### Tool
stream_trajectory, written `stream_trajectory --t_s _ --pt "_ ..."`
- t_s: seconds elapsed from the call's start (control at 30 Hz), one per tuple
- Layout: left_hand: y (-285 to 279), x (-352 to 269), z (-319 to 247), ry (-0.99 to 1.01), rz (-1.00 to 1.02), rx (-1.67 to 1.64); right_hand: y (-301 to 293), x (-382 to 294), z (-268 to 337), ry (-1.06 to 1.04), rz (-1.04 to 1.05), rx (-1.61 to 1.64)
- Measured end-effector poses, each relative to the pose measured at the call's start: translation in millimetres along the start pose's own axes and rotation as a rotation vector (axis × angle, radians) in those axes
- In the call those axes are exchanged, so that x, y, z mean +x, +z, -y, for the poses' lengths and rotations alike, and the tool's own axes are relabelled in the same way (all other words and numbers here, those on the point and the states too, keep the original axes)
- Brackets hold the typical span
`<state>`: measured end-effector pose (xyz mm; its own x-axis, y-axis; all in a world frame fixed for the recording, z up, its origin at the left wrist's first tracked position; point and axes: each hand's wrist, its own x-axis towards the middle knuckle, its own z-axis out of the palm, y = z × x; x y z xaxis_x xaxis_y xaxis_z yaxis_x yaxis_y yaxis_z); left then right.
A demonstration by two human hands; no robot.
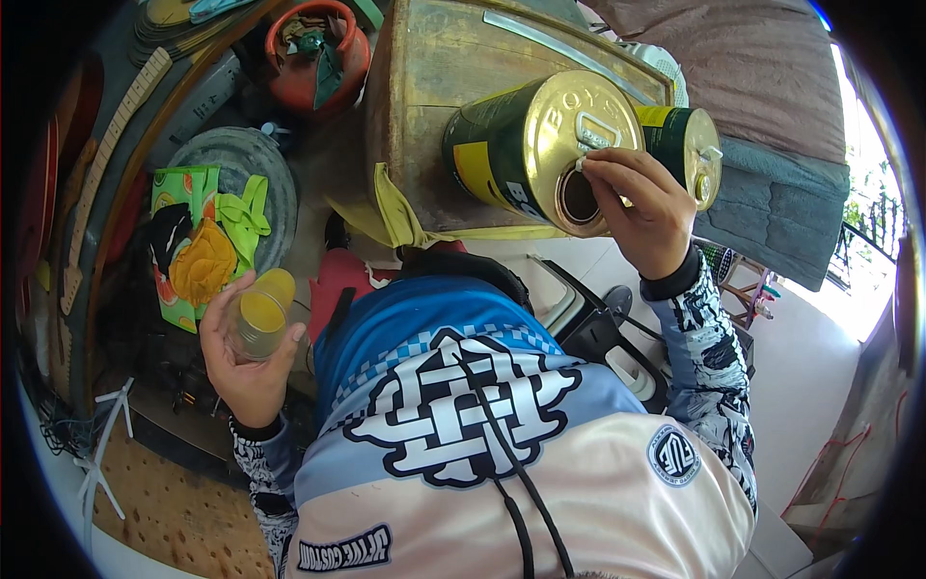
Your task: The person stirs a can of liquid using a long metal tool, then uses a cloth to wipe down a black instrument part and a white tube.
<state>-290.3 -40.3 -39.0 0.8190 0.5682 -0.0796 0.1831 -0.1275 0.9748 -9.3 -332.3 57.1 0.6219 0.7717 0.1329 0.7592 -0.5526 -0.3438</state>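
Note:
My left hand [246,383] is wrapped around a clear cup [260,340] with yellow liquid in it, held to the left of my torso. With thumb and fingertips, my right hand [647,210] pinches a small white piece [580,165] at the rim of the round opening in a large metal can [539,116]. What that piece is, I cannot tell. The can has a gold top with a folded handle, and green and yellow sides. Its opening [579,197] looks dark brown inside. A smaller matching can [705,137] stands beside it, partly hidden by the larger one and my hand.
Both cans are on a worn wooden cabinet [419,65], where a metal strip [564,54] lies. A yellow cloth [396,210] hangs at its edge. Leftward are a red bucket [318,79], a round grey lid [268,159] under bags, and a guitar neck [116,155].

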Motion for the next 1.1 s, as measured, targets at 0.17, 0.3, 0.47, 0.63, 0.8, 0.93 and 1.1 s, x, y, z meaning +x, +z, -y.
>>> stream_trajectory --t_s 0.17,0.3,0.47,0.63,0.8,0.93,1.1 --pt "0.0 -2.3 1.7 -0.013 -0.014 -0.031 -2.0 1.2 0.0 -0.076 0.061 -0.016" --pt "-4.0 -4.4 2.1 0.000 0.004 0.011 -3.8 0.0 -5.2 -0.173 0.090 -0.097" --pt "-4.6 -7.1 -0.5 0.004 0.015 0.037 -4.3 2.0 -1.6 -0.137 0.082 -0.017" --pt "-3.2 -12.0 -2.5 0.018 -0.039 0.013 -7.0 11.1 5.8 -0.287 0.174 -0.101" --pt "-7.2 -21.2 -2.0 0.029 -0.041 0.028 -6.0 10.5 7.7 -0.410 0.226 -0.055" --pt "-7.7 -28.8 0.1 0.019 -0.048 0.003 -7.9 12.4 -6.1 -0.524 0.297 -0.009" --pt "-5.7 -37.7 -0.2 0.035 -0.052 -0.009 -8.9 8.6 -10.9 -0.629 0.285 -0.003"
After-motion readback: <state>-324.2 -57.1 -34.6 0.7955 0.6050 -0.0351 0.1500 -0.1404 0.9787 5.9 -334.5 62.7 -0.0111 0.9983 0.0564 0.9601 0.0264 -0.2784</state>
